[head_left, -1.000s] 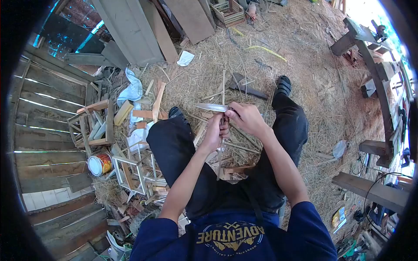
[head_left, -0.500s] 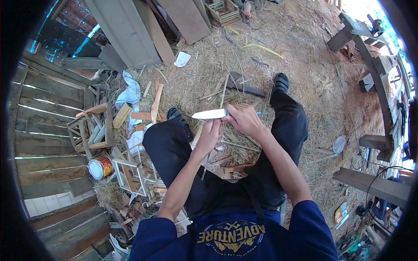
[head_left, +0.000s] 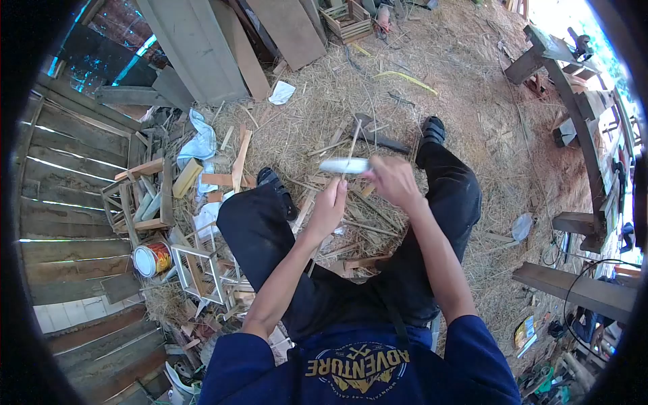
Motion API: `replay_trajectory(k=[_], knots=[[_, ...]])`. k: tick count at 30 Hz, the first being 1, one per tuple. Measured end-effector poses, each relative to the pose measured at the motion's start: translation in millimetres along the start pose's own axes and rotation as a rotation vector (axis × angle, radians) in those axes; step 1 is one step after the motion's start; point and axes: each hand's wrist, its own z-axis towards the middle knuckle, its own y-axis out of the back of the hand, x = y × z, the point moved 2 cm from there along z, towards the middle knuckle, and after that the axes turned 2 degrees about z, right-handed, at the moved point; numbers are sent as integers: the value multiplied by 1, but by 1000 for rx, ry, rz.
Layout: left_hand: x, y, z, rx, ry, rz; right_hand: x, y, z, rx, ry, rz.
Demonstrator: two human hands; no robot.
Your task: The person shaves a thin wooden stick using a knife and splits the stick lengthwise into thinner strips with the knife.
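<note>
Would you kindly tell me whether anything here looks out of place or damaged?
The light-blue cloth looks out of place, crumpled on the ground at left among wood scraps. I see no spill; the knife is too blurred to judge for damage.

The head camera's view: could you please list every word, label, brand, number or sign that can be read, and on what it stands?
"ADVENTURE": on the dark blue shirt.
Smaller lettering below it: too small to read surely.
Print on the round container: too small and blurred.
Print on the packet: too small.
</note>
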Motion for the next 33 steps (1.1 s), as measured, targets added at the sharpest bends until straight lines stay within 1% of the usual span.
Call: replay_trajectory(k=[1, 3, 4, 5, 6, 8, 9, 11, 15, 16, 19, 20, 23, 24, 27, 28, 31, 33], knots=[[-4, 1, -4, 13, -16, 17, -13, 4, 1, 1, -91, -50], [-16, 4, -22, 36, -47, 56, -62, 13, -2, -165, -366, -1], [-24, 1, -33, 82, -36, 23, -82, 26, -1, -146, -454, -87], [-23, -4, -33, 72, -42, -7, -92, 37, 3, -130, -540, -173], [-16, -9, -32, 67, -48, -38, -86, 38, 2, -134, -442, -210], [3, -16, -18, 20, -65, -91, -65, 33, -13, -77, -382, -129], [2, -17, -11, 10, -45, -145, -55, 30, -20, -38, -349, -93], [0, -15, -3, 2, 6, -243, -47, 23, -29, -74, -390, -70], [-8, -10, -8, 50, 130, -384, -38, 30, -10, -166, -451, 20], [-7, -9, -8, 47, 140, -434, -39, 28, -7, -199, -423, 62], [-8, -5, -3, 19, 170, -560, -26, 30, 3, -209, -437, 181], [-9, -3, 0, 6, 187, -585, -19, 30, 3, -175, -457, 228], [-7, -5, 7, 16, 205, -662, -14, 14, 0, -68, -340, 322], [-7, -5, 8, 27, 208, -685, -6, 16, 3, 24, -315, 409], [-10, -9, 9, -36, 207, -676, 8, 3, 5, 66, -130, 474], [-11, -8, 9, -35, 219, -671, 10, -3, 5, 120, -102, 471], [-9, -6, 11, -32, 255, -655, 27, -9, 10, 134, 30, 488], [-1, -7, 13, -40, 281, -644, 32, -12, 14, 158, 55, 468]])
